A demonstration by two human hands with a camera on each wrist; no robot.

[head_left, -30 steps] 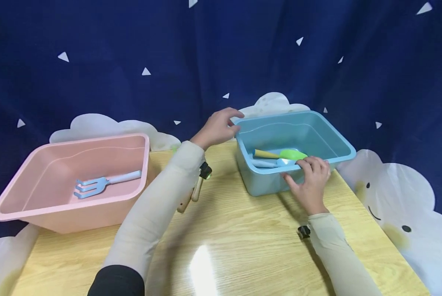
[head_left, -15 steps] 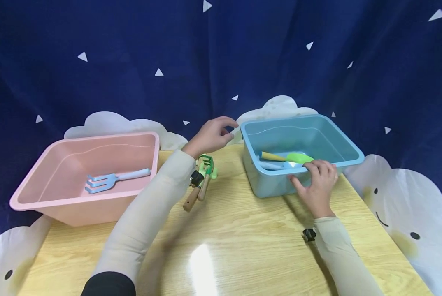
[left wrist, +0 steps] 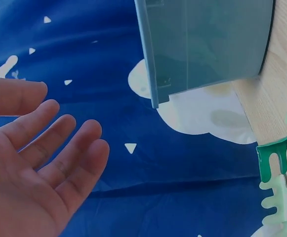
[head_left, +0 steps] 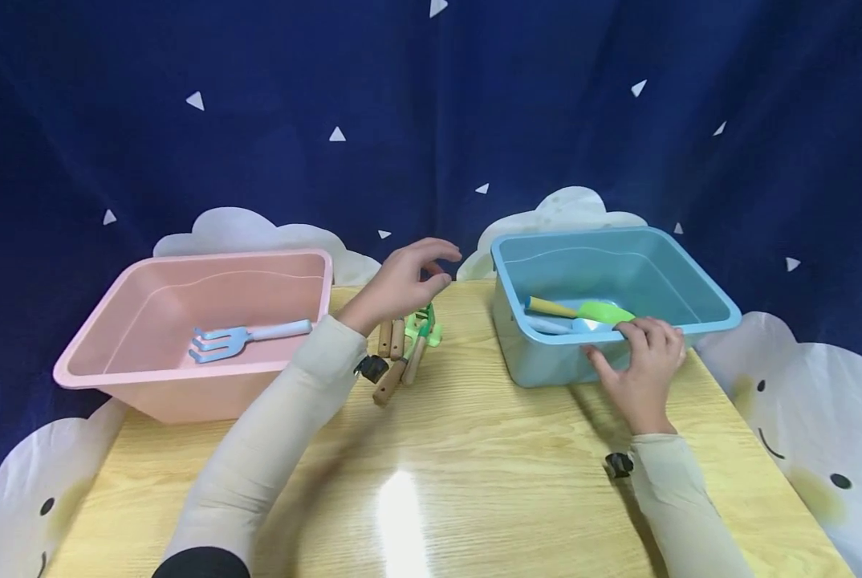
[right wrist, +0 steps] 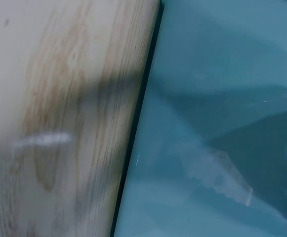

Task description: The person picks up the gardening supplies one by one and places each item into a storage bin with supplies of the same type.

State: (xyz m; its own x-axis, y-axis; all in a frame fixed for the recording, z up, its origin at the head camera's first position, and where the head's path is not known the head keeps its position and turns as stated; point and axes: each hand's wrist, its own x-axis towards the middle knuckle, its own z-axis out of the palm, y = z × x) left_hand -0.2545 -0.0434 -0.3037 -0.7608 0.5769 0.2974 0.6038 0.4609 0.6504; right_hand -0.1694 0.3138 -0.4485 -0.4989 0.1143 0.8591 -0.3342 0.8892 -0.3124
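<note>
My left hand, its fingers loosely bent and holding nothing, hovers left of the blue plastic bin. In the left wrist view the palm and fingers are bare, apart from the bin. My right hand grips the bin's front rim, fingers over the edge and thumb on the outer wall. Inside the bin lie a green-headed tool with a yellow handle and a light blue tool. The right wrist view shows the bin's outer wall, not the hand.
At left stands a pink bin holding a light blue hand fork. Between the bins, partly behind my left forearm, lie several wooden-handled garden tools with green heads. The wooden table meets a dark blue curtain behind.
My left hand has come away from the blue bin's left corner and moved left, uncovering more of the wooden-handled tools. The right hand stays on the rim. The head view has turned left.
</note>
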